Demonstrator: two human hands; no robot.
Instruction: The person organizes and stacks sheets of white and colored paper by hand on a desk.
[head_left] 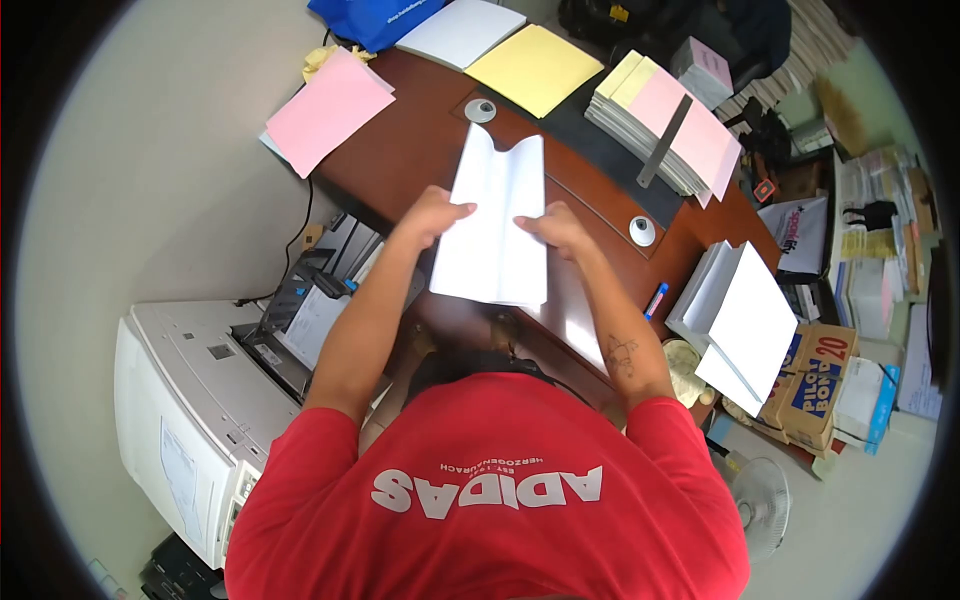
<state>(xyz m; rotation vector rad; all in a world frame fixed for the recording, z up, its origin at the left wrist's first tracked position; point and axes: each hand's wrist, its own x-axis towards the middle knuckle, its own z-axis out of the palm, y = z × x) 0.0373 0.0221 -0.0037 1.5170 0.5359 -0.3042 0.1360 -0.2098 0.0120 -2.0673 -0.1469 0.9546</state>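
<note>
At twelve o'clock, we are pinching the white sheets (pixel 490 245), left hand (pixel 430 216) at their nine-o'clock edge, right hand (pixel 562 229) at three; uneven finger pressure would be causing skew.

The one view looks from the person's head, steeply down and forward, past the red shirt (pixel 490 545) close at the near edge to the left hand (pixel 432 216) and right hand (pixel 558 228) and the desk (pixel 400 130) beyond. Its wide round field reaches from the white office machine (pixel 200 365) at left to the cardboard box (pixel 832 385) at right.
</note>
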